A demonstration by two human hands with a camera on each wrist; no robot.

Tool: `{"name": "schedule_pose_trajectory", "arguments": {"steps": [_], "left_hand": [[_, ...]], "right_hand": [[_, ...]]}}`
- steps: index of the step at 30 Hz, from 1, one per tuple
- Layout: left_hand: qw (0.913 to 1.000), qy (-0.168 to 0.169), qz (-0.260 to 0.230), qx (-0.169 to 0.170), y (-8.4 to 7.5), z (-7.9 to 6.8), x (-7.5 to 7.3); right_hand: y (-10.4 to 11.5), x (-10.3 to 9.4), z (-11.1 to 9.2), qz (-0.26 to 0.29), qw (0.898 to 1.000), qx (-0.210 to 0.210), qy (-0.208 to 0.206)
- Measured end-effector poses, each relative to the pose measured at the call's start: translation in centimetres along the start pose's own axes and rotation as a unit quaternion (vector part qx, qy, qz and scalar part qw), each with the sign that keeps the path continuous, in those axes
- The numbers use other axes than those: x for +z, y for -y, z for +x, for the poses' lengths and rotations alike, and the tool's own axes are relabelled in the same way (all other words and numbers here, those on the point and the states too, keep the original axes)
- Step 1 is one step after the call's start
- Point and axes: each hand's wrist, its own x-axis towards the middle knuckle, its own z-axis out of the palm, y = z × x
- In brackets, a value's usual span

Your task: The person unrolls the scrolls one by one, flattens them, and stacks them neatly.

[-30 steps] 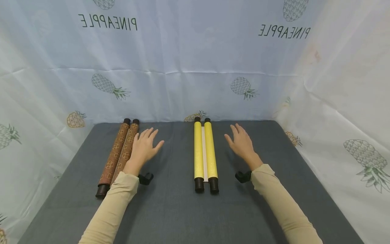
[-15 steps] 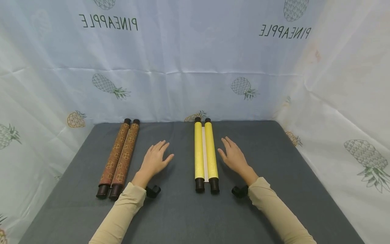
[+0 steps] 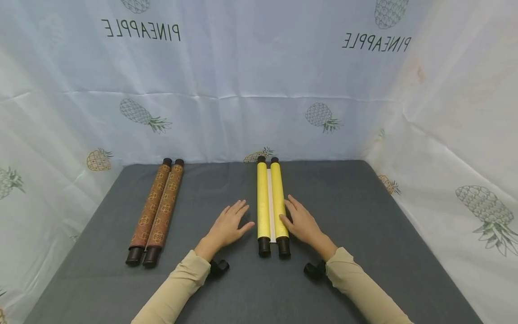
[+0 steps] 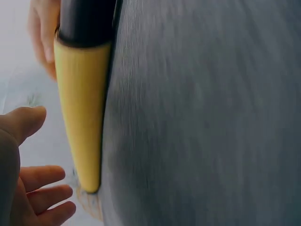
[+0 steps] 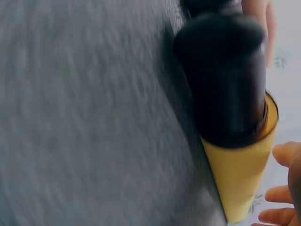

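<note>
A yellow scroll [image 3: 263, 202] with dark brown end knobs lies lengthwise in the middle of the table, its two rolls side by side with a pale strip between them. My left hand [image 3: 227, 226] is just left of it, fingers spread and holding nothing. On the other side, my right hand [image 3: 302, 222] has its thumb and fingertips right at the right roll, overlapping its edge in the head view. In the left wrist view the left thumb [image 4: 29, 121] points toward the yellow roll [image 4: 83, 103]. The right wrist view shows the right fingers close beside the dark knob [image 5: 225, 84] and yellow roll.
A brown patterned scroll [image 3: 163, 211] with dark knobs lies slanted at the left of the dark grey table [image 3: 226, 297]. White cloth [image 3: 243, 54] with pineapple prints hangs behind and at both sides. A black strap [image 3: 218, 268] is on the left wrist.
Both hands have moved inward and nearer the body, the left from beside the brown scroll to beside the yellow one, the right up to the yellow scroll's right roll. Both scrolls stay put.
</note>
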Motion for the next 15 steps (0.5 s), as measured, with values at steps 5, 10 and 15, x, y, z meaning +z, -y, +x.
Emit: {"name": "schedule_pose_trajectory", "arguments": {"steps": [5, 10, 15], "left_hand": [[0.9994, 0.017, -0.001, 0.03, -1.7, 0.5, 0.8], [0.9983, 0.032, 0.009, 0.048, -2.9, 0.9, 1.3], [0.9979, 0.039, 0.022, 0.048, -3.2, 1.0, 1.4]], "right_hand": [[0.4, 0.7, -0.3, 0.015, 1.0, -0.011, 0.007], [0.4, 1.1, -0.3, 0.006, 1.0, -0.023, 0.005], [0.6, 1.1, -0.2, 0.005, 1.0, -0.03, 0.006]]}}
